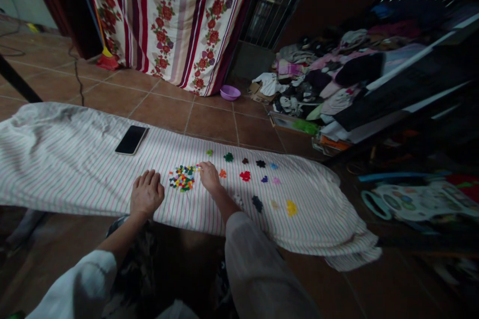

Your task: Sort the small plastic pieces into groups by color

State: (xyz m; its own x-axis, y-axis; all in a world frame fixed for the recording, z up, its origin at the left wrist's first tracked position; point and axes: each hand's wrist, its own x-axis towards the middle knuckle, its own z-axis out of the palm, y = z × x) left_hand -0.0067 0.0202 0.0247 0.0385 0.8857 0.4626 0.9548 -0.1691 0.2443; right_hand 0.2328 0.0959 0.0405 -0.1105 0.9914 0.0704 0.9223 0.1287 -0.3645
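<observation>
A pile of small mixed-colour pieces (182, 178) lies on a striped cloth (93, 159). My left hand (146, 193) rests palm down on the cloth just left of the pile, fingers stretched out and holding nothing. At the pile's right edge is my right hand (210, 176), its fingertips pinched together over a few pieces; whatever they hold is too small to make out. To the right are little single-colour heaps, among them a red heap (245, 176), a dark green heap (228, 157), an orange heap (223, 173) and a yellow heap (291, 208). My right forearm partly covers a white heap (238, 201).
A phone (131, 140) lies on the cloth at the left. Beyond the cloth's far edge are a purple bowl (230, 92), a floral curtain (164, 20) and a broom (107, 60). Clothes (329, 75) are heaped at the back right.
</observation>
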